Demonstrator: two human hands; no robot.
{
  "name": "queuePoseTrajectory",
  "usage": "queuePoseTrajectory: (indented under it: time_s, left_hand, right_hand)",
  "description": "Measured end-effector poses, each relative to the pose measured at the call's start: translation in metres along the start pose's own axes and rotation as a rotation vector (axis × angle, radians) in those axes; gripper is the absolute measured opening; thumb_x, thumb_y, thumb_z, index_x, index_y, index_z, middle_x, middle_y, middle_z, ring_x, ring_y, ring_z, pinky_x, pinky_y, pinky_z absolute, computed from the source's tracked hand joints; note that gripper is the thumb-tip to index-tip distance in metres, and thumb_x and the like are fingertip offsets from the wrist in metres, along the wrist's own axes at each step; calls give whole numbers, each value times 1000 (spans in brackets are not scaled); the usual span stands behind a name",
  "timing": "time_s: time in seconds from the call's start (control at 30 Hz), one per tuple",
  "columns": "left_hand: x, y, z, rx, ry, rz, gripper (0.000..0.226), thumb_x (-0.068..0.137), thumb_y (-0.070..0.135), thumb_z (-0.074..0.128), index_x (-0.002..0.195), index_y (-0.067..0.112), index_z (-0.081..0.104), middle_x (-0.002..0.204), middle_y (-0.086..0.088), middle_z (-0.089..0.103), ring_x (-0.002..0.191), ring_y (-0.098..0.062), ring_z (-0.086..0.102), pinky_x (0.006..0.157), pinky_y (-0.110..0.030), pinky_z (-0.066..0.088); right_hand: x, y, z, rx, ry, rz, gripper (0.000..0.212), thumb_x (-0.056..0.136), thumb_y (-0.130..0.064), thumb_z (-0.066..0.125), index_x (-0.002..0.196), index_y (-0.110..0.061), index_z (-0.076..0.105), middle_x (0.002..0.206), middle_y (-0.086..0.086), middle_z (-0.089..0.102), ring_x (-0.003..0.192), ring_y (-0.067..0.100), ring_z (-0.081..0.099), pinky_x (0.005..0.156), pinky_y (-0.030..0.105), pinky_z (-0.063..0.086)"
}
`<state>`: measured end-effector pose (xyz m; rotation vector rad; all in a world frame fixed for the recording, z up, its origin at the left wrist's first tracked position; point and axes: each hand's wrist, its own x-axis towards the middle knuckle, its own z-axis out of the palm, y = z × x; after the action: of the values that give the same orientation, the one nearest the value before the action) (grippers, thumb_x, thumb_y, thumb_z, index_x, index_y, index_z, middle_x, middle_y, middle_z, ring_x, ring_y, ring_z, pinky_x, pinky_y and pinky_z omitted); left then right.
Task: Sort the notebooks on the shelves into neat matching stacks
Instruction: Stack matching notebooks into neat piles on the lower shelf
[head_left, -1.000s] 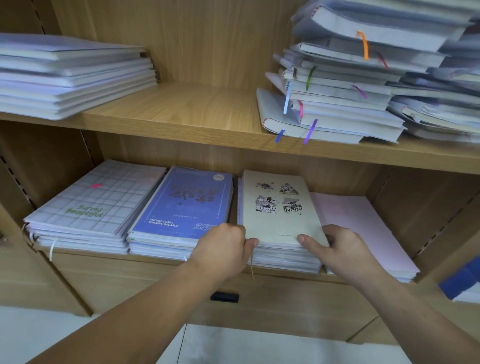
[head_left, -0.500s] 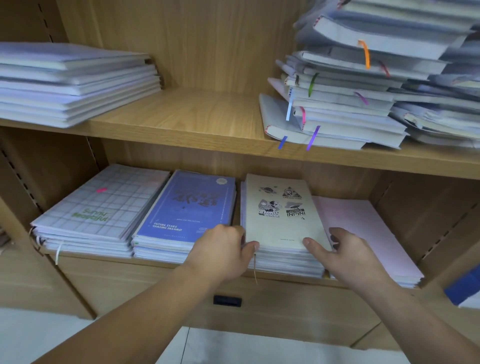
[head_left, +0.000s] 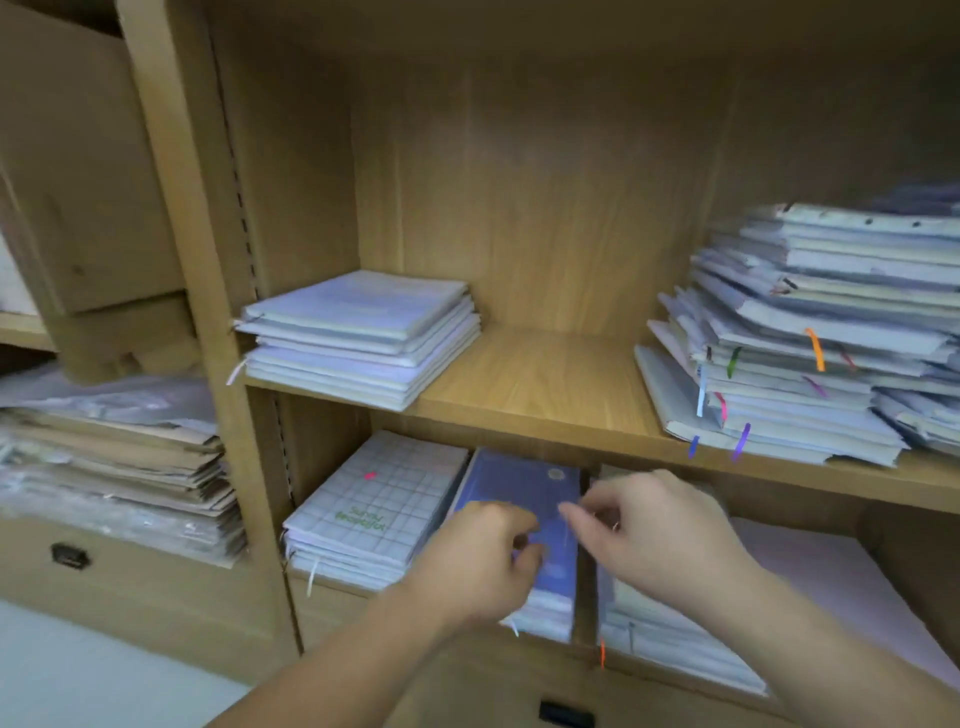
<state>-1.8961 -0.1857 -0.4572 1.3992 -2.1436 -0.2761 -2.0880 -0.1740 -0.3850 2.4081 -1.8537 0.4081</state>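
On the lower shelf lie a grid-cover notebook stack (head_left: 384, 509), a blue notebook stack (head_left: 519, 483), a cream stack (head_left: 649, 623) largely hidden by my right hand, and a pink stack (head_left: 831, 571). My left hand (head_left: 478, 556) hovers with curled fingers over the blue stack's front left; blur hides whether it grips anything. My right hand (head_left: 654, 535) is above the gap between the blue and cream stacks, fingers loosely bent, tips at the blue stack's right edge. On the upper shelf (head_left: 545, 384) sit a neat pale stack (head_left: 363, 332) and a messy pile (head_left: 795, 364) with coloured ribbons.
The compartment to the left holds a heap of brown folders and plastic-wrapped paper (head_left: 114, 457). A drawer with a black handle (head_left: 70, 556) is below it, and another handle (head_left: 566, 714) sits below my arms. A wooden upright (head_left: 208, 312) divides the compartments.
Both hands left the sides of the cream stack and moved left to the blue stack. My view swung up and to the left, bringing the left compartment into sight.
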Motion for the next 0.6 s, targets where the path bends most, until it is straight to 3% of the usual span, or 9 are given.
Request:
queuePoseTrajectory:
  time_s: [0.1, 0.23, 0.3, 0.37, 0.47, 0.53, 0.6]
  left_hand:
    - [-2, -11, -81, 33, 163, 40, 24, 91, 37, 53, 85, 19, 68, 75, 2, 67, 75, -18, 62, 64, -32, 44]
    - [-10, -21, -173, 152, 313, 109, 24, 91, 34, 53, 86, 19, 71, 72, 4, 65, 68, -11, 57, 64, -34, 47]
    - [-13, -38, -215, 180, 532, 67, 17, 93, 29, 58, 81, 22, 70, 74, 9, 63, 69, -8, 55, 62, -30, 46]
    - [-7, -68, -249, 191, 678, -87, 14, 98, 29, 58, 92, 24, 69, 86, 12, 59, 77, -6, 55, 67, -27, 48]
    - [7, -110, -270, 265, 453, -462, 36, 104, 47, 46, 117, 17, 63, 107, -1, 56, 93, -21, 59, 81, -38, 53]
    - [13, -124, -267, 186, 351, -561, 43, 104, 54, 42, 115, 15, 59, 105, -4, 61, 91, -23, 62, 79, -40, 56]
    - [14, -131, -258, 61, 410, -585, 43, 104, 54, 39, 115, 17, 56, 95, -4, 66, 84, -24, 65, 73, -39, 56]
  right_hand:
    - [37, -55, -46, 34, 69, -91, 44, 91, -67, 46, 90, -31, 71, 80, -8, 70, 88, 16, 65, 72, 31, 53]
    - [81, -108, -87, 40, 149, -140, 40, 89, -66, 50, 99, -35, 73, 91, -10, 71, 98, 18, 65, 79, 31, 53]
    - [103, -124, -97, 161, 130, -134, 37, 90, -61, 56, 98, -31, 75, 86, -12, 70, 93, 15, 66, 80, 32, 55]
    - [125, -139, -99, 303, 118, -127, 39, 91, -58, 58, 105, -26, 76, 88, -11, 71, 89, 13, 67, 79, 31, 55]
    - [151, -158, -90, 455, 65, -79, 57, 95, -58, 55, 136, -18, 64, 126, 1, 69, 114, 17, 65, 95, 28, 50]
    - [161, -168, -81, 554, 2, -37, 69, 96, -58, 56, 148, -13, 51, 149, 3, 55, 136, 19, 52, 108, 26, 38]
    - [171, -173, -72, 644, -44, 6, 78, 95, -59, 58, 154, -10, 42, 158, 3, 44, 144, 20, 43, 115, 28, 32]
